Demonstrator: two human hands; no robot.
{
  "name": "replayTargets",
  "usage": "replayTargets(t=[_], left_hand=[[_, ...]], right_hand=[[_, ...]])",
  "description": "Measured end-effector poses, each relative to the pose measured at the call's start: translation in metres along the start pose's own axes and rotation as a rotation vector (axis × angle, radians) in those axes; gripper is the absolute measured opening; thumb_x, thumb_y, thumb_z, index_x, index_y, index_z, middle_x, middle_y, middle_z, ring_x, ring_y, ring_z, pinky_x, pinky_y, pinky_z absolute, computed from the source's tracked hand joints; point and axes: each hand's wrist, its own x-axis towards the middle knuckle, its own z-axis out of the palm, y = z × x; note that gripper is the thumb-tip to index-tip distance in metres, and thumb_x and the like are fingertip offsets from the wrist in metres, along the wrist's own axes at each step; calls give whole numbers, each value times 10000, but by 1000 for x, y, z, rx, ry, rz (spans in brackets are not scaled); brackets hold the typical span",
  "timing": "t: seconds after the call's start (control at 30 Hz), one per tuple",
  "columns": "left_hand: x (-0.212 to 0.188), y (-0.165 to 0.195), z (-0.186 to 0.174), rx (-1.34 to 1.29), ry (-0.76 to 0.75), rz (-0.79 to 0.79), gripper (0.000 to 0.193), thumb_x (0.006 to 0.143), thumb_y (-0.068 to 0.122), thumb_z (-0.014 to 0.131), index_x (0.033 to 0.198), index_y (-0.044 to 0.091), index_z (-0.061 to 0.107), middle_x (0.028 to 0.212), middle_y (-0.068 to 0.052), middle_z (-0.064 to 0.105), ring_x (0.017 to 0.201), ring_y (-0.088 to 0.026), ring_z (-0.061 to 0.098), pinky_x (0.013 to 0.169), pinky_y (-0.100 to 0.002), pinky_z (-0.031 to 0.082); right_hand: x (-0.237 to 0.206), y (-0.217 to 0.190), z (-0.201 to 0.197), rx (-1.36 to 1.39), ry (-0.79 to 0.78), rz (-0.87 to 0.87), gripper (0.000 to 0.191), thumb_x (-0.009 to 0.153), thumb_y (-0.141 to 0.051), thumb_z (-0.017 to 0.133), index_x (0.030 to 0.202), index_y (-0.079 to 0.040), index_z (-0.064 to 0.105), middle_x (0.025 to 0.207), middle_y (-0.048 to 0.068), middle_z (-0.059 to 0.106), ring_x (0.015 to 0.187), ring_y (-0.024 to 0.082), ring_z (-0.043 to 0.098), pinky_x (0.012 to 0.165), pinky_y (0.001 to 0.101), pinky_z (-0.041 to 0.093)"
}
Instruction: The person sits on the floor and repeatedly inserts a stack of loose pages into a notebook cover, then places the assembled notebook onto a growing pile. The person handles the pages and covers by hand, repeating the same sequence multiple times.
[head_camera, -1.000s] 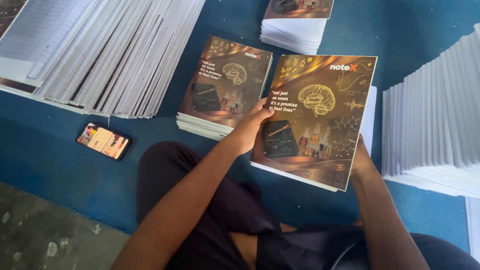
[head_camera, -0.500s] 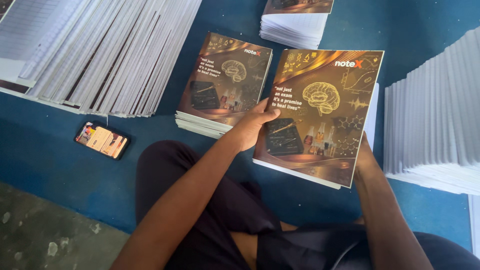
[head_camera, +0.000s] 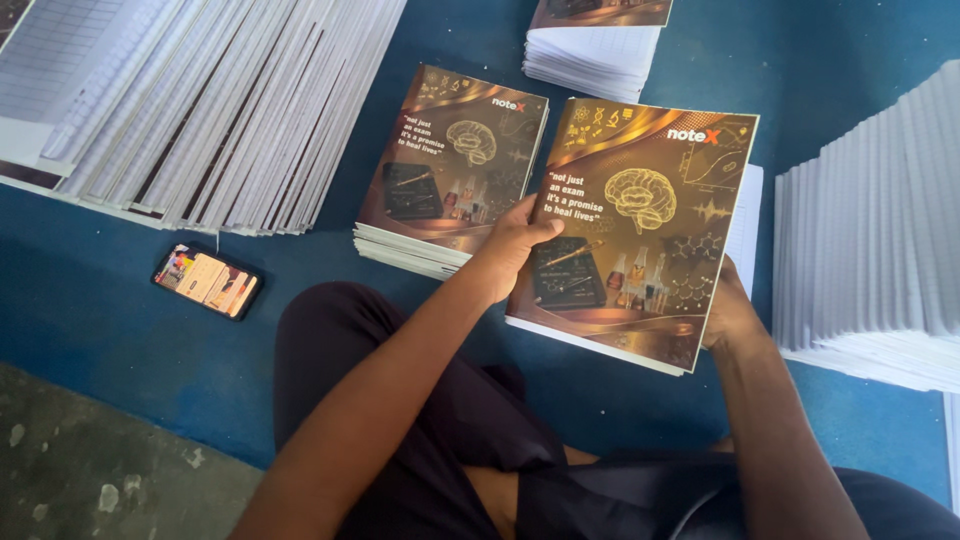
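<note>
I hold a notebook (head_camera: 640, 230) with a brown and gold cover showing a brain drawing, lifted above the blue mat. My left hand (head_camera: 510, 250) grips its left edge, thumb on the cover. My right hand (head_camera: 728, 312) holds its lower right corner, mostly hidden behind the book. To the left of it lies a stack of the same covered notebooks (head_camera: 450, 170). White paper (head_camera: 748, 220) shows under the held book's right edge.
Fanned piles of ruled white page blocks lie at the top left (head_camera: 200, 110) and at the right (head_camera: 880, 240). Another covered stack (head_camera: 595, 40) sits at the top. A phone (head_camera: 207, 281) lies on the blue mat (head_camera: 120, 330); bare concrete floor (head_camera: 90, 470) lower left.
The held notebook has shifted slightly up and to the right in view; both hands keep their grip on it.
</note>
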Motion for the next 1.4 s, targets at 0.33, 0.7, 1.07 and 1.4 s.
replayTargets(t=[0.33,0.7,1.07,1.4], left_hand=[[2,25,1,-125,22,42,436,928,80,667,1356,49,590,1188,-53,699,1082,-162,646,970,-314,510],[-9,20,-9,-120,5,90,439,925,57,669,1358,43,597,1187,-45,696,1065,-144,645,969,-313,511],[-8,12,-16,-1,90,251,412,940,70,657,1344,17,595,1201,-59,686,1085,-137,639,987,-304,500],[-9,44,-19,51,57,296,432,940,63,642,1364,7,575,1222,-63,685,1133,-133,631,1028,-299,478]], right_hand=[[-7,-21,21,-180,-158,-347,548,963,-93,625,1499,-78,510,1233,157,659,1001,243,681,803,368,589],[-56,-40,28,-72,-232,26,731,908,-439,591,1501,-54,405,1322,177,617,1114,291,666,905,444,570],[-61,-29,52,-271,-143,158,605,839,-167,697,1410,-91,511,1211,146,672,1070,337,706,790,544,630],[-76,-33,71,-355,-191,154,523,877,-225,652,1358,-108,482,1236,164,638,971,294,760,760,441,675]])
